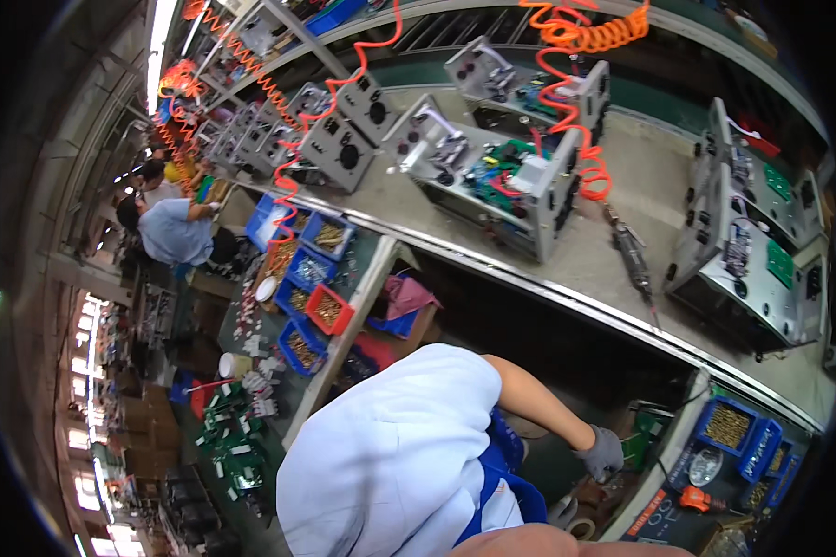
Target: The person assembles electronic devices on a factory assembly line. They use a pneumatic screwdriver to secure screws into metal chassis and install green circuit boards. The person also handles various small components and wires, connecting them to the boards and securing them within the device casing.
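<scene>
Your gloved L hand [603, 454]'s by green PCB [638, 439], nr side table [661, 469]'s L edge; can't tell grip. R hand's hidden.

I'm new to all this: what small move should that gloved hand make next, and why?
Probably secure a grip on the edge of the green circuit board: the grey-gloved hand is right beside it, its fingers curled, though whether they already hold it is too unclear to tell.

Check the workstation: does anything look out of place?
Mainly the green circuit boards at lower left: they lie in a jumbled, overlapping heap, while the brass-coloured pieces nearby sit in blue bins. Whether any are damaged, I cannot tell.
</scene>
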The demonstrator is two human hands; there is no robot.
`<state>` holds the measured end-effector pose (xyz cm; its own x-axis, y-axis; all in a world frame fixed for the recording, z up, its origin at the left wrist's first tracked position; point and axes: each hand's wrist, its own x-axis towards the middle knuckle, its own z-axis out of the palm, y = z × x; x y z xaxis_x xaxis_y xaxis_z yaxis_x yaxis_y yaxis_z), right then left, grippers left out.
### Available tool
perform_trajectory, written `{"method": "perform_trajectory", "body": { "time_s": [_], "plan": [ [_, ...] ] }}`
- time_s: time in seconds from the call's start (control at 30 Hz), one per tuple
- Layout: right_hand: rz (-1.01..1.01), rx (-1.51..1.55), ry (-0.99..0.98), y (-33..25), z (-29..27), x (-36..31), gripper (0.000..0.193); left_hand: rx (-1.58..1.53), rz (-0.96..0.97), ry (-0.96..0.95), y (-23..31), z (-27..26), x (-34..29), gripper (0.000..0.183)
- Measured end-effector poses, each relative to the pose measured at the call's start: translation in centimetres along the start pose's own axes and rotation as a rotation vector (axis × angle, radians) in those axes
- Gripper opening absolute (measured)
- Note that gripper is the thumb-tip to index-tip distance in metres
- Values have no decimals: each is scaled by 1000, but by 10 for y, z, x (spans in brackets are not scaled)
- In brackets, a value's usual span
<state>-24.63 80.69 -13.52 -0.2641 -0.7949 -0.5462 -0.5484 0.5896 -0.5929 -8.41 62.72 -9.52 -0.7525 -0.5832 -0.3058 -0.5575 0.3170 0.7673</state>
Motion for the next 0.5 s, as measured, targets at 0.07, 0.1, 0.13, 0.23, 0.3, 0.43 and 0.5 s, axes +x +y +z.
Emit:
{"method": "perform_trajectory", "body": {
  "time_s": [0.07,0.1,0.13,0.23,0.3,0.43,0.5],
  "plan": [
    [-84,22,-52,13,34,-7,50,-3,-13,-84,-8,3,-21,40],
    [-94,7,-55,5,46,-11,50,-5,29,-85,-17,5,-25,39],
    [-97,-3,-53,-4,61,-15,50,-6,76,-94,-25,6,-30,38],
    [-173,71,-7,-41,71,-9,48,22,31,-23,-39,-22,-66,39],
    [-194,203,-37,-63,66,6,49,-98,-101,-8,-60,-18,-88,37],
    [-203,123,132,-60,68,43,47,-54,-210,-108,-123,7,-76,37],
    [-147,168,156,-46,88,60,44,-24,-229,-214,-164,25,-67,37]
  ]
}}
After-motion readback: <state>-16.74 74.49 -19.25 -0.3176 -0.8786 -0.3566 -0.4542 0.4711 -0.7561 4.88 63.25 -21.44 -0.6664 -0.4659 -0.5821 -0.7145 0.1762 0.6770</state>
